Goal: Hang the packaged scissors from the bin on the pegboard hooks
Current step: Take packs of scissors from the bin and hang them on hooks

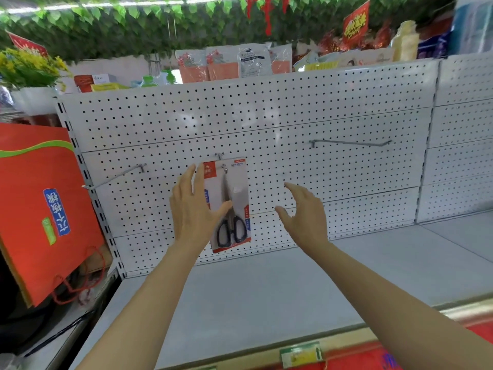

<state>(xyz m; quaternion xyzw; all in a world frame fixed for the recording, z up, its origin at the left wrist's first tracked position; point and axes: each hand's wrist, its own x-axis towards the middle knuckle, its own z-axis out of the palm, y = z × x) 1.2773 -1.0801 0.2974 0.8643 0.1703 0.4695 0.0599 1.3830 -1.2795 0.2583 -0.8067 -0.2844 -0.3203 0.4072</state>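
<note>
A packaged pair of scissors (234, 209) with black handles on a red and grey card hangs from the middle hook (225, 168) of the white pegboard (266, 116). My left hand (194, 209) lies against the card's left side, fingers straight and thumb across the front of the pack. My right hand (304, 212) hovers to the right of the pack, apart from it, with relaxed fingers and nothing in it. The bin is out of view.
A bare hook (114, 177) sticks out at the left of the pegboard and a long bare hook (349, 142) at the right. A grey shelf (266, 289) runs below. Red gift bags (45, 209) lean at the left. Packaged goods stand on top of the pegboard.
</note>
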